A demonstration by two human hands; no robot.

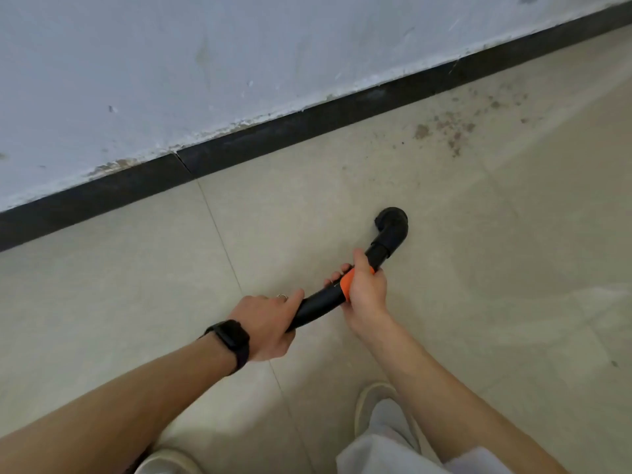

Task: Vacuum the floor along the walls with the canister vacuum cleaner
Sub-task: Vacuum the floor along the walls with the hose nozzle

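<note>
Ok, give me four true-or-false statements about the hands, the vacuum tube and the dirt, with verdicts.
1. Both the left hand and the right hand grip the vacuum tube. True.
2. The watch is on the right wrist. False: it is on the left wrist.
3. The tube's bent end is over the dirt patch. False: the patch lies further on, by the black baseboard, apart from the end.
4. The right hand holds the tube at its orange collar. True.
</note>
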